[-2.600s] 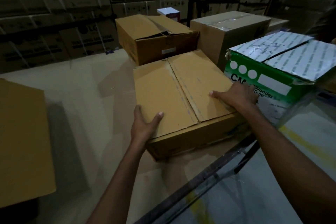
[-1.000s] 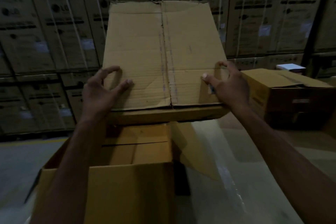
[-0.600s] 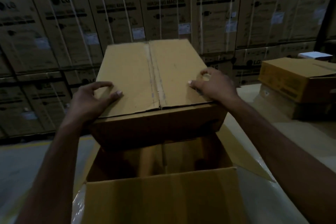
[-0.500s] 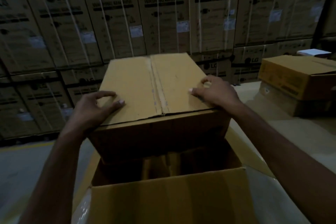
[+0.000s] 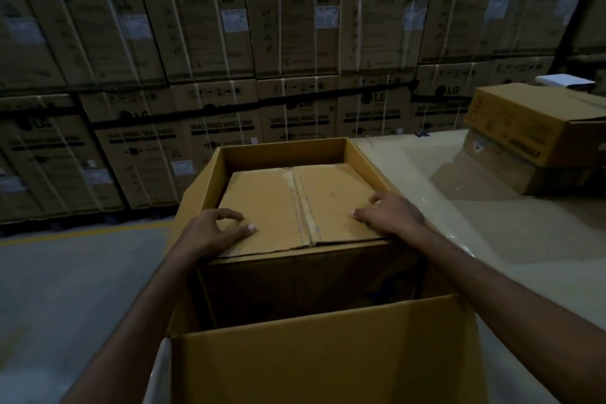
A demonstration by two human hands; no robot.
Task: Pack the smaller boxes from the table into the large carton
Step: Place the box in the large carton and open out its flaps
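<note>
Lowering into place, a small box [image 5: 295,207] of plain brown card sits inside the open large carton [image 5: 311,354], its top about level with the carton's rim. Its taped centre seam runs straight away from the person, in line with the carton's side walls. A dark gap shows between the box's near face and the carton's near wall; at the far end the box lies close to the far wall. Whether the box already rests on something below is hidden.

Both hands hold the box at its near corners. The left hand [image 5: 216,229] has its grip closed over the left corner, thumb and a bent forefinger on the top. The right hand [image 5: 390,216] is closed over the right corner, its bent fingers pressing the top. The box lies directly ahead of and between the two hands, neither nearer than the other, so the coming move looks like an even, straight drop.

To the right, a pale film-covered surface [image 5: 492,223] carries a brown box [image 5: 537,121]. Behind stand strapped washing machine cartons [image 5: 295,26]; left lies grey floor [image 5: 65,272].
</note>
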